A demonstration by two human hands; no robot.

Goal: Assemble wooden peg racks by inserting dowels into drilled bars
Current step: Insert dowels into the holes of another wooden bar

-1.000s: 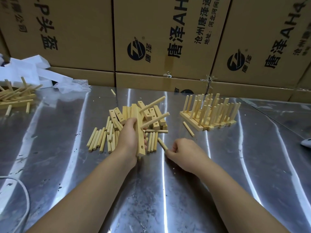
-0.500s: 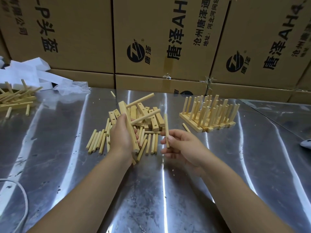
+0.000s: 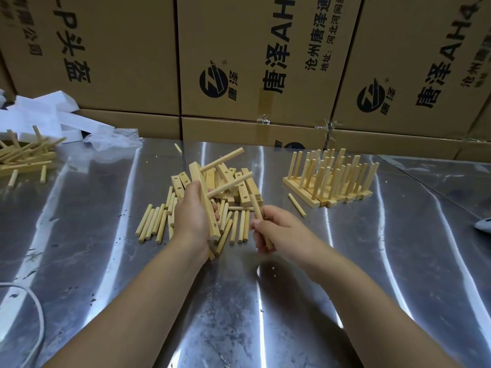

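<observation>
left hand (image 3: 191,217) grips a two-pegged bar (image 3: 206,205); right hand (image 3: 276,231) pinches a dowel (image 3: 257,208).

The square drilled wooden bar (image 3: 207,205) and the round wooden dowel (image 3: 256,207) at its three o'clock are pale yellow. The steel table (image 3: 106,261) is silver-grey with white streaks. The brown cardboard boxes (image 3: 127,49) at twelve o'clock bear black print.

1. On the left carton (image 3: 111,35) I read "P头盔", printed sideways.
2. On the middle carton (image 3: 239,27) I read "唐泽AH", "沧州唐泽通", "地址:河北河间", and a round logo (image 3: 214,82) marked "唐泽".
3. On the right carton (image 3: 398,35) I read "唐泽AH" again.
</observation>
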